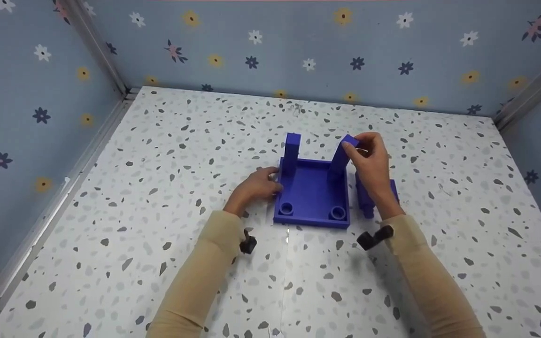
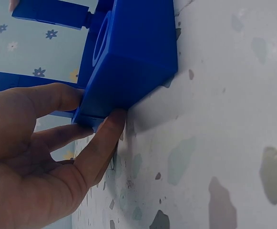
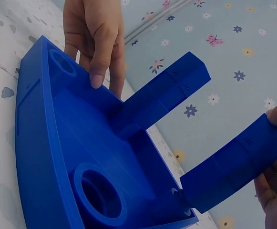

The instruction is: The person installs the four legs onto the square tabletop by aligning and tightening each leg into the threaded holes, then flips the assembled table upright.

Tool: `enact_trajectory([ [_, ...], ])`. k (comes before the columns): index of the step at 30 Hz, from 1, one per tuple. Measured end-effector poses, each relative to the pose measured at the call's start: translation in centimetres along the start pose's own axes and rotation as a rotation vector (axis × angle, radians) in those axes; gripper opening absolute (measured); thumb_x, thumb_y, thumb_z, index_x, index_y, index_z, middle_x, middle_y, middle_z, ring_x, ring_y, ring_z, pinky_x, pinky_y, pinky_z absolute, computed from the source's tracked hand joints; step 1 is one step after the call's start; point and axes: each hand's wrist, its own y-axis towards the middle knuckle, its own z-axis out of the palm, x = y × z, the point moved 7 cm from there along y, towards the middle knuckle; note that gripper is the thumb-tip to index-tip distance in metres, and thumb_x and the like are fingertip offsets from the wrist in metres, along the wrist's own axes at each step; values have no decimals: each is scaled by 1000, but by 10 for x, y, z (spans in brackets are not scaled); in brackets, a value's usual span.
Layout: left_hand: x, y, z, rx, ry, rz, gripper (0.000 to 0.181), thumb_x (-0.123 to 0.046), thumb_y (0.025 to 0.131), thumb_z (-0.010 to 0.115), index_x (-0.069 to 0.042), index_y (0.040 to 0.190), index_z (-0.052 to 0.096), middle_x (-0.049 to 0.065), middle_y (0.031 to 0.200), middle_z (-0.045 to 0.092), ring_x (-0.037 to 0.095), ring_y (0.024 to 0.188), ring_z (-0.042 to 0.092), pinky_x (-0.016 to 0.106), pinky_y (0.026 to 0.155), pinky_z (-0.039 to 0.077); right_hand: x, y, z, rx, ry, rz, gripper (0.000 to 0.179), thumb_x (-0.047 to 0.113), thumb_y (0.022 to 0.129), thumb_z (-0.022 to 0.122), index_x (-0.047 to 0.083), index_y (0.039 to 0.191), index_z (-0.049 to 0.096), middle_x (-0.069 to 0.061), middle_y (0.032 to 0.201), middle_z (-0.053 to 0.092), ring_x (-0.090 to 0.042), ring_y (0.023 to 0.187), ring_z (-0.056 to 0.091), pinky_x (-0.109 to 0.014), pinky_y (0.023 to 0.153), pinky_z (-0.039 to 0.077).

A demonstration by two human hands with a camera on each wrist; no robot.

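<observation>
A shallow blue plastic tabletop, like an upside-down toy table, lies with its rim up and round sockets in its corners. One square blue leg stands upright in the far left corner. My left hand grips the left wall, its thumb over the rim and fingers outside. With my right hand I hold the upper end of a second leg. This leg tilts, its narrow lower end at the far right socket. How deep it sits is unclear. Both near sockets are vacant.
More blue leg pieces lie on the speckled white table just right of the tabletop, partly under my right wrist. Flowered blue panels wall off the back and sides. A dark wrist mount sits at each cuff.
</observation>
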Motion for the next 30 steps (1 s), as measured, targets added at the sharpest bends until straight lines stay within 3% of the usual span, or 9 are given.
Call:
enact_trajectory([
  [6, -1, -2, -1, -5, 2, 2, 67, -17, 84, 57, -10, 148, 36, 15, 134, 53, 27, 116, 52, 41, 103, 40, -1, 1, 0, 7, -2, 7, 38, 12, 87, 67, -9, 114, 51, -8, 100, 57, -14, 90, 57, -20, 71, 47],
  [10, 0, -2, -1, -10, 6, -4, 66, -18, 85, 57, -12, 147, 37, 14, 136, 52, 27, 118, 51, 42, 104, 40, -7, 3, -1, 16, 12, 17, 32, 16, 94, 59, -5, 117, 53, -2, 103, 56, -12, 95, 55, -24, 81, 46],
  [16, 0, -1, 0, -7, 4, -8, 65, -18, 85, 57, -11, 147, 37, 15, 136, 52, 27, 118, 51, 42, 104, 40, -32, 13, -6, 18, 118, 39, 24, 13, 99, 47, 1, 118, 55, -7, 113, 57, -14, 105, 55, -33, 98, 44],
  [25, 0, 0, 1, -2, -7, 2, 65, -17, 85, 58, -11, 147, 37, 15, 138, 51, 28, 119, 51, 42, 105, 39, -36, 16, -2, 86, 197, 82, 28, 7, 95, 47, 0, 122, 54, -5, 116, 56, -16, 109, 53, -35, 101, 41],
  [30, 0, -1, -1, -12, 4, 8, 65, -18, 85, 58, -10, 147, 38, 17, 139, 50, 29, 122, 49, 43, 107, 37, -32, 18, 3, 146, 245, 78, 33, 4, 95, 43, -2, 126, 53, -10, 124, 55, -17, 116, 53, -35, 107, 38],
])
